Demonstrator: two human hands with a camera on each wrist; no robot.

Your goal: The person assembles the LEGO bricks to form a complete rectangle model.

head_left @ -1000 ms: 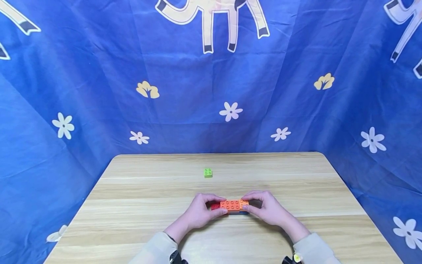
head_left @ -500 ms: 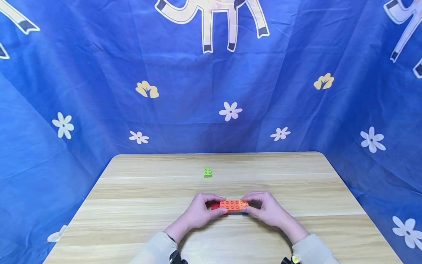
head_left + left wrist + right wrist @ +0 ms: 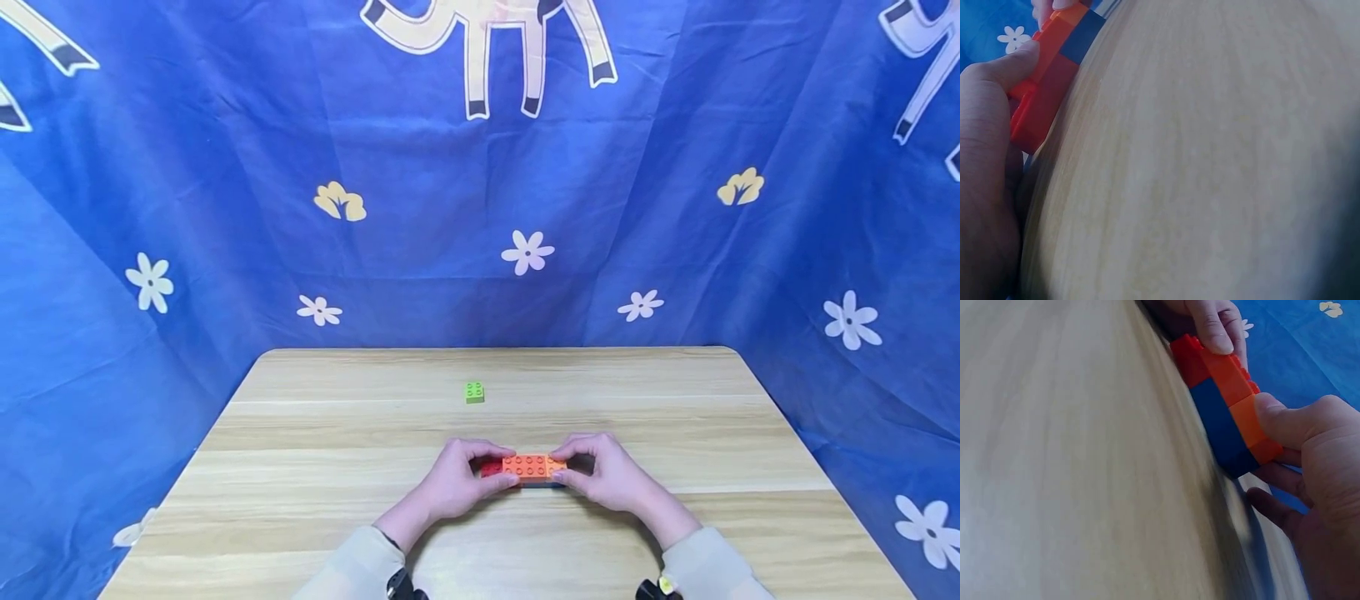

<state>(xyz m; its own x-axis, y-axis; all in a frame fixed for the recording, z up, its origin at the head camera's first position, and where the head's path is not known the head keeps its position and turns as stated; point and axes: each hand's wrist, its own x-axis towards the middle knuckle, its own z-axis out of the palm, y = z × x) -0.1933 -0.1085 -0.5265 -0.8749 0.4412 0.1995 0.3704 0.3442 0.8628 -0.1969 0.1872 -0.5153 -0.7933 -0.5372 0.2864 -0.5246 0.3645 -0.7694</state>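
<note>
On the table, toy building bricks form a two-layer block. A red brick [image 3: 491, 469] and a blue brick [image 3: 1217, 422] lie end to end underneath. On top sit a longer red-orange brick [image 3: 525, 467], bridging the two, and a short orange brick [image 3: 1254, 428] beside it over the blue one. My left hand [image 3: 459, 479] pinches the red-orange brick near its left end, thumb in front and fingers behind. The right hand [image 3: 609, 477] pinches the orange brick at the right end, as the right wrist view also shows. Fingers partly cover both ends in the head view.
A small green brick [image 3: 474, 393] lies alone farther back on the wooden table [image 3: 337, 425]. Behind and at both sides hangs a blue cloth [image 3: 420, 192] printed with flowers and animal figures, its foot near the table's back edge.
Both hands keep their hold, and the brick block stays in place. The head view has shifted very slightly; otherwise nothing visibly differs.
</note>
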